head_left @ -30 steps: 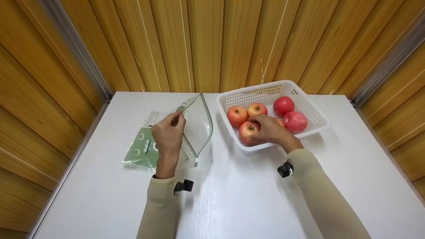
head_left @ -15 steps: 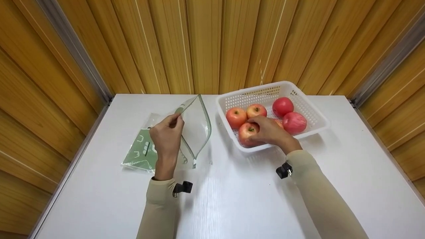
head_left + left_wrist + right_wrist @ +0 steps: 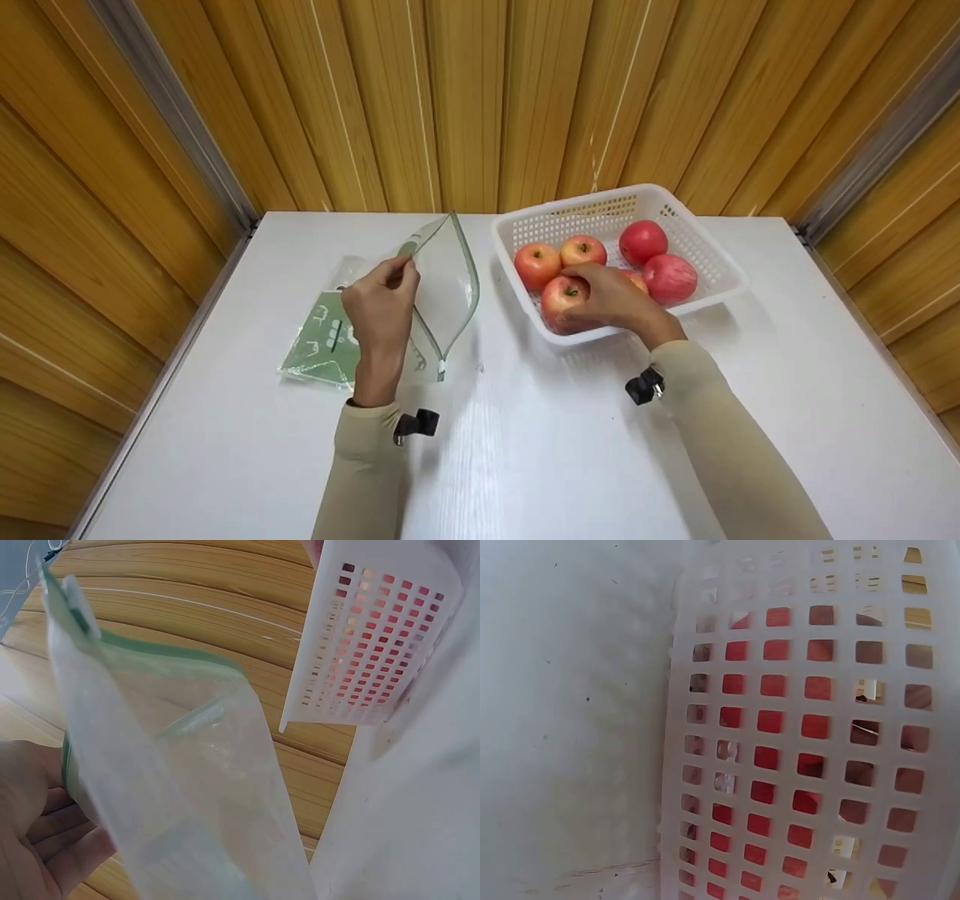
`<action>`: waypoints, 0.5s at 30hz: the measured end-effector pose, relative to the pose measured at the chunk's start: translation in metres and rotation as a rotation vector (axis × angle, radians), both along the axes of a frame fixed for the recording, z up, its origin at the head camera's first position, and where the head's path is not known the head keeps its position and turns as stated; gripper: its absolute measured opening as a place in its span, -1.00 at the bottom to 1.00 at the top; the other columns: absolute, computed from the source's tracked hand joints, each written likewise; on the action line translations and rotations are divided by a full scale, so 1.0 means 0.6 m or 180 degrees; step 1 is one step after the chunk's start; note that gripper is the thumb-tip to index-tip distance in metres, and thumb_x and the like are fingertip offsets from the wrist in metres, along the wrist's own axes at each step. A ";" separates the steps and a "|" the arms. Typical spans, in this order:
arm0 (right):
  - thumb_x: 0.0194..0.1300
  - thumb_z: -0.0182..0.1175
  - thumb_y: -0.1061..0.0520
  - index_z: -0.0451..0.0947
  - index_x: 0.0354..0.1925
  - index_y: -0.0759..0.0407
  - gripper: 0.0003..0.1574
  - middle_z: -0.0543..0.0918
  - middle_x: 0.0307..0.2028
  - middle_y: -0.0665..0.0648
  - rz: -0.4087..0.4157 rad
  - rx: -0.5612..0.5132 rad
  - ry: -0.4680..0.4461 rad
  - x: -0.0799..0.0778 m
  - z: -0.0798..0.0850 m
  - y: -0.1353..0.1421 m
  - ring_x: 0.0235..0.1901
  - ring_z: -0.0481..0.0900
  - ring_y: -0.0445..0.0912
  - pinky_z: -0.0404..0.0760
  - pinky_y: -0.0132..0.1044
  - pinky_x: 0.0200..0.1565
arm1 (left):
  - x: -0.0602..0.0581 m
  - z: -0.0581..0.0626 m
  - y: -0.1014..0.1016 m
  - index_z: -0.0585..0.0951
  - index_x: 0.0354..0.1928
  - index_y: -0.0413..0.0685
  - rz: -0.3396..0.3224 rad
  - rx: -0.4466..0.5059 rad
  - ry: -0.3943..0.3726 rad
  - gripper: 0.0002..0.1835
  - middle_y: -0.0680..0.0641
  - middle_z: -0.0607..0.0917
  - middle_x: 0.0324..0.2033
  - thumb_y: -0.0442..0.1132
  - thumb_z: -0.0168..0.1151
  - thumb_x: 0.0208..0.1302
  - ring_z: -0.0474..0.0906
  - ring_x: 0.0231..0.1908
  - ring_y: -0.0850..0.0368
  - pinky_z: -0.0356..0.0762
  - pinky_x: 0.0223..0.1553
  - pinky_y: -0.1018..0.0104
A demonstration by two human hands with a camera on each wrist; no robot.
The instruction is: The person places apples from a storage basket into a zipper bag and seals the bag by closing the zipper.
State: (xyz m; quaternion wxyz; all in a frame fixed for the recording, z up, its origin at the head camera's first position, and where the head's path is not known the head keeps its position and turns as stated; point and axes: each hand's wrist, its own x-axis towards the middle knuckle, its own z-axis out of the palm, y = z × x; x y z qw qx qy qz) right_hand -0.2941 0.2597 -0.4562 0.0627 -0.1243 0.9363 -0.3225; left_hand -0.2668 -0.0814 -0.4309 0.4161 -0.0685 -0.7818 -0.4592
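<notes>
In the head view my left hand pinches the rim of a clear zip bag with a green edge, its mouth spread toward the right. The left wrist view shows the bag standing up, gripped at its green rim by the left hand. My right hand reaches into a white plastic basket and grips a red-yellow apple by its right side. Several other apples lie in the basket, one partly hidden by that hand. The right wrist view shows mostly the basket's perforated wall.
Left of the bag lies a flat pack with a green printed panel, partly behind the left hand. A white table carries everything. Wood-patterned panels stand behind and on both sides.
</notes>
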 end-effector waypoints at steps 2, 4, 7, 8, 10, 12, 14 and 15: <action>0.15 0.59 -0.08 0.56 0.38 0.03 -0.13 0.66 0.14 0.11 -0.0088 -0.0007 0.0035 0.002 0.001 0.000 0.10 0.58 0.11 0.55 0.15 0.25 | -0.002 0.000 0.001 0.84 -0.22 -0.32 -0.0011 -0.0002 -0.0018 -0.89 -0.18 0.83 -0.40 -0.44 0.39 0.30 0.78 -0.46 0.04 0.71 -0.45 0.14; 0.15 0.60 -0.11 0.49 0.45 0.06 -0.03 0.63 0.21 0.14 -0.0184 -0.0017 0.0074 0.004 0.001 0.001 0.15 0.56 0.13 0.54 0.18 0.27 | -0.002 -0.001 0.002 0.84 -0.21 -0.31 -0.0016 0.0005 -0.0031 -0.89 -0.17 0.83 -0.40 -0.44 0.39 0.30 0.78 -0.46 0.05 0.71 -0.44 0.16; 0.16 0.60 -0.15 0.41 0.52 0.11 0.08 0.56 0.33 0.22 -0.0274 -0.0077 0.0162 0.007 0.003 0.001 0.23 0.51 0.18 0.49 0.22 0.31 | -0.003 -0.002 0.003 0.85 -0.22 -0.31 -0.0010 0.0062 -0.0038 -0.89 -0.16 0.83 -0.39 -0.46 0.38 0.28 0.78 -0.46 0.05 0.70 -0.44 0.17; 0.15 0.61 -0.17 0.39 0.53 0.11 0.11 0.53 0.36 0.22 -0.0313 -0.0115 0.0190 0.008 0.004 0.001 0.26 0.49 0.19 0.48 0.22 0.32 | -0.002 -0.002 0.003 0.85 -0.22 -0.31 -0.0013 0.0084 -0.0044 -0.89 -0.16 0.83 -0.39 -0.47 0.38 0.28 0.78 -0.46 0.05 0.70 -0.44 0.18; 0.14 0.63 -0.19 0.38 0.54 0.12 0.14 0.49 0.41 0.23 -0.0355 -0.0232 0.0273 0.010 0.007 0.001 0.31 0.45 0.19 0.46 0.23 0.33 | -0.001 -0.001 0.003 0.85 -0.22 -0.31 -0.0028 0.0113 -0.0069 -0.89 -0.17 0.83 -0.38 -0.47 0.38 0.28 0.78 -0.45 0.05 0.70 -0.43 0.19; 0.11 0.65 -0.21 0.38 0.53 0.11 0.16 0.47 0.43 0.20 -0.0401 -0.0365 0.0368 0.012 0.009 -0.001 0.33 0.43 0.17 0.46 0.22 0.33 | 0.000 0.000 0.003 0.84 -0.20 -0.31 -0.0046 0.0121 -0.0116 -0.89 -0.18 0.84 -0.37 -0.45 0.39 0.29 0.78 -0.44 0.05 0.71 -0.42 0.19; 0.07 0.66 -0.24 0.40 0.51 0.09 0.18 0.48 0.42 0.17 -0.0439 -0.0493 0.0474 0.015 0.012 -0.005 0.33 0.43 0.14 0.48 0.20 0.32 | 0.001 0.000 0.003 0.84 -0.19 -0.31 -0.0061 0.0129 -0.0163 -0.88 -0.18 0.84 -0.36 -0.44 0.40 0.30 0.78 -0.43 0.06 0.72 -0.41 0.19; 0.05 0.67 -0.26 0.41 0.50 0.08 0.19 0.50 0.41 0.16 -0.0448 -0.0544 0.0539 0.017 0.013 -0.009 0.32 0.45 0.13 0.50 0.18 0.31 | 0.000 0.000 0.003 0.84 -0.18 -0.31 -0.0061 0.0132 -0.0183 -0.88 -0.18 0.84 -0.35 -0.44 0.40 0.30 0.78 -0.43 0.07 0.72 -0.41 0.19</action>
